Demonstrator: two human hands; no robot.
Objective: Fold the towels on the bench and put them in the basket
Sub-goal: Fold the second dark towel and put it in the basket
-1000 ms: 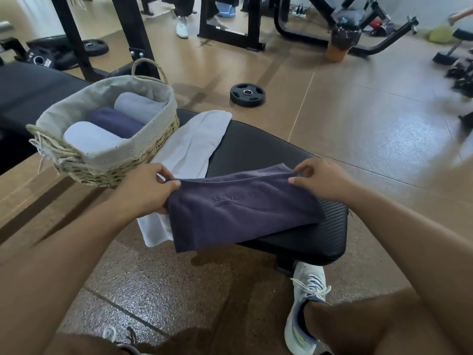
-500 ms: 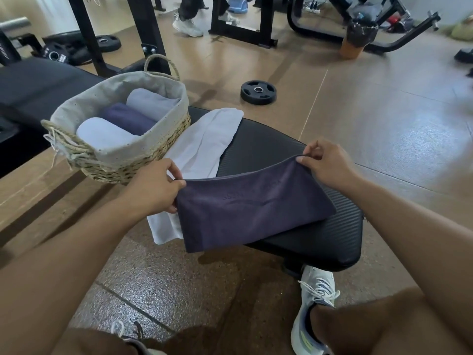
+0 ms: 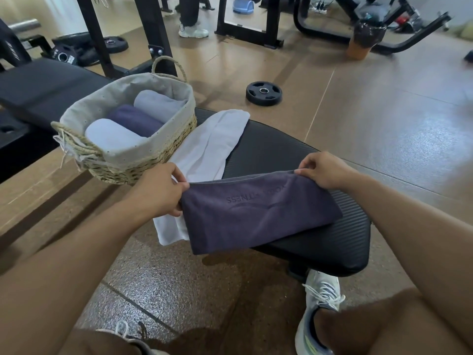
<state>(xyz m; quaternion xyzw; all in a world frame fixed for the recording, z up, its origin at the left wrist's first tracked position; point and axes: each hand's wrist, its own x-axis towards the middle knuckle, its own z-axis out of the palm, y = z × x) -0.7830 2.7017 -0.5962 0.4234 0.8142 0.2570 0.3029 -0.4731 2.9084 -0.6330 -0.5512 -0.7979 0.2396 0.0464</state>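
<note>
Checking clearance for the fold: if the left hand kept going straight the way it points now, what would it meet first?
Probably the white towel just beyond the left hand; the basket sits slightly left.

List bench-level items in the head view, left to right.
basket → left hand → white towel → purple towel → right hand

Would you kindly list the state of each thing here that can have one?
purple towel: folded, far edge pinched at both corners, hanging over the bench's near edge
white towel: unfolded, lying on the bench
basket: holds three rolled towels
left hand: pinching the purple towel
right hand: pinching the purple towel
</note>
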